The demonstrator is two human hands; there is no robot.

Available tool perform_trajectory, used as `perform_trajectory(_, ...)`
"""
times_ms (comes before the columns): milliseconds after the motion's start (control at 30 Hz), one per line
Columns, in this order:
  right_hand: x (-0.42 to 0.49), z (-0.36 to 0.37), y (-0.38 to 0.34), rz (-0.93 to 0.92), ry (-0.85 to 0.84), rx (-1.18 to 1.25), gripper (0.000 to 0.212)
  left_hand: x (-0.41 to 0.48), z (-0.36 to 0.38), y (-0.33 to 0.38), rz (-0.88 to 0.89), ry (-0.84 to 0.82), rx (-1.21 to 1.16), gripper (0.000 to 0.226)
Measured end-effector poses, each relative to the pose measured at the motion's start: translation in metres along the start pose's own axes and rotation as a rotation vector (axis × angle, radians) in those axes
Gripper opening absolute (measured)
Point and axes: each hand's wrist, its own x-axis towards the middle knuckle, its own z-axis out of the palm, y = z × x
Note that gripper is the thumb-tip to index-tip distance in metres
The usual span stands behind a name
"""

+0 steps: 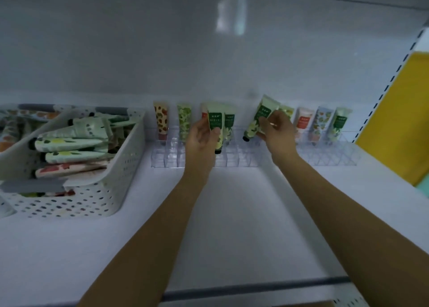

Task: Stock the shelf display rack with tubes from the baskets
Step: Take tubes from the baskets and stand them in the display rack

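- Your left hand (201,133) is gripping a green tube (216,126), cap down, over the clear rack (246,160).
- Your right hand (275,126) is pinching a second green tube (258,118), tilted, cap pointing down-left above the rack.
- Other tubes are standing along the rack's back row.
- The basket (111,179) is sitting on the shelf to the left, holding more tubes.

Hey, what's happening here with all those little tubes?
A person is filling a clear display rack at the back of a white shelf. The left hand holds a green-labelled tube cap down, and the right hand holds a similar tilted tube. Several tubes already stand in the back row; the front slots look empty. More lie in a white basket on the left.
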Motion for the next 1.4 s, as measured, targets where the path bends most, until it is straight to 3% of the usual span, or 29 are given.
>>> perform_trajectory(333,0.039,0.034,0.013,-0.115,0.004,-0.421,0.027,0.004,-0.01,-0.001,-0.047,-0.008,-0.055,0.024)
perform_trajectory(400,0.039,0.035,0.015,-0.133,-0.037,-0.496,0.009,0.003,-0.011,-0.001,-0.055,-0.001,-0.052,0.022)
perform_trajectory(500,0.039,0.035,0.017,-0.152,-0.021,-0.566,0.021,0.001,-0.012,-0.003,-0.066,-0.006,-0.038,0.022)
perform_trajectory(567,0.038,0.036,0.022,-0.151,-0.052,-0.604,0.012,-0.001,-0.012,-0.004,-0.068,-0.02,-0.04,0.023)
perform_trajectory(667,0.035,0.041,0.036,-0.144,-0.1,-0.682,0.024,-0.003,-0.013,-0.003,-0.051,-0.037,-0.03,0.026)
perform_trajectory(733,0.034,0.042,0.04,-0.14,-0.073,-0.696,0.017,-0.003,-0.013,-0.002,-0.047,-0.042,-0.026,0.027)
perform_trajectory(800,0.029,0.042,0.041,-0.112,-0.074,-0.665,0.004,-0.002,-0.013,-0.003,-0.053,-0.039,-0.012,0.025)
perform_trajectory(900,0.009,0.04,0.043,-0.205,-0.01,-0.539,0.035,-0.002,-0.014,-0.005,-0.047,-0.038,0.004,0.023)
perform_trajectory(1000,-0.014,0.039,0.027,-0.398,0.034,-0.384,0.036,-0.001,-0.011,-0.006,-0.019,-0.052,0.034,0.023)
perform_trajectory(1167,-0.036,0.043,-0.001,-0.258,-0.28,-0.164,0.01,-0.001,-0.007,-0.009,-0.006,-0.109,0.063,0.026)
perform_trajectory(1267,-0.038,0.045,-0.003,-0.233,-0.323,-0.103,0.03,0.0,-0.009,-0.011,0.006,-0.145,0.071,0.029)
perform_trajectory(1333,-0.036,0.042,-0.005,-0.233,-0.285,-0.075,0.02,0.001,-0.012,-0.013,0.12,-0.172,0.208,0.027)
perform_trajectory(1400,-0.029,0.036,-0.003,-0.224,-0.155,-0.026,0.018,0.001,-0.017,-0.023,0.348,-0.181,0.536,0.027)
